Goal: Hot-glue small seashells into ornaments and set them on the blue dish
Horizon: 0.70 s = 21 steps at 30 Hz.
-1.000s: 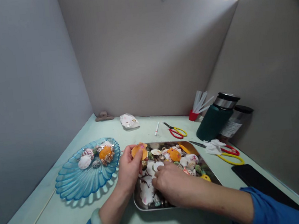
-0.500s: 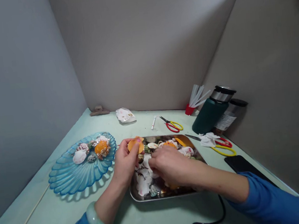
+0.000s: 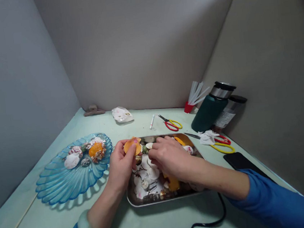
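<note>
My left hand (image 3: 120, 164) pinches an orange scallop shell (image 3: 132, 146) at the left rim of a metal tray (image 3: 139, 200) full of mixed shells. Over the tray's middle, my right hand (image 3: 169, 157) lies palm down with its fingers curled among the white shells; what they grip is hidden. To the left stands a blue shell-shaped glass plate (image 3: 63, 177) with several shells, one of them orange (image 3: 95, 149).
Behind the tray lie red-and-yellow scissors (image 3: 172, 124), a white pen (image 3: 152, 121), a small packet (image 3: 121, 114) and a hair clip (image 3: 93, 110). At the right are a green flask (image 3: 211, 107), a second pair of scissors (image 3: 220, 145) and a black phone (image 3: 240, 161). A black cable (image 3: 209, 222) runs at the front.
My right hand has moved from the tray's near part toward its far middle. My left hand keeps hold of the orange shell. The view has tipped downward.
</note>
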Each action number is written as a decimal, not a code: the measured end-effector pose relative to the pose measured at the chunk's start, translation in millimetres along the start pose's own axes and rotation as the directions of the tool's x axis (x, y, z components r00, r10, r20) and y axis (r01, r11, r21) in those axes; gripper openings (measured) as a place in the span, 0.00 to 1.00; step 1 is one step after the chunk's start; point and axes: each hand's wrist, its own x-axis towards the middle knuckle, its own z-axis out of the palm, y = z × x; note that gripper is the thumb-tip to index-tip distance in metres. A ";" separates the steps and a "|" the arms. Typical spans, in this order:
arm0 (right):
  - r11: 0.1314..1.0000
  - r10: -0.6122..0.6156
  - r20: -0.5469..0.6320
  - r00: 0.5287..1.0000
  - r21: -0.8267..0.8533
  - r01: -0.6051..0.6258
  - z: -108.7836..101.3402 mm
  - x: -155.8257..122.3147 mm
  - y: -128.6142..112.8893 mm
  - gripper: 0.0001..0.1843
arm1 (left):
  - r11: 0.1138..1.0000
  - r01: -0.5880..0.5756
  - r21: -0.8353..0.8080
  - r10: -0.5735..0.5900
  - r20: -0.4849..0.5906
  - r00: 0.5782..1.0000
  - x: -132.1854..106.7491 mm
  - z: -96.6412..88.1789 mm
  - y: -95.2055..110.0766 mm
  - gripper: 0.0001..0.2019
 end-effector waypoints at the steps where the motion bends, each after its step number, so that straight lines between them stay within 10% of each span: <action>1: 0.998 -0.055 0.030 0.998 0.028 0.054 -1.3 -1.0 0.5 0.06 | 1.000 0.001 0.007 -0.002 0.004 1.000 0.2 -0.2 -0.4 0.13; 5: 0.941 -0.340 0.173 0.925 0.069 0.333 7.7 -3.7 -10.1 0.07 | 0.999 -0.013 0.051 0.013 0.003 1.000 0.6 -2.4 -2.8 0.12; 13: 0.988 -0.152 0.088 0.984 0.033 0.149 -1.4 9.0 -1.8 0.06 | 0.999 -0.010 0.039 0.010 0.009 1.000 0.0 -1.4 -1.1 0.12; 21: 0.885 -0.463 0.100 0.880 0.093 0.455 10.3 3.0 -12.1 0.02 | 0.999 0.002 0.041 -0.002 -0.009 1.000 0.5 -0.9 0.7 0.13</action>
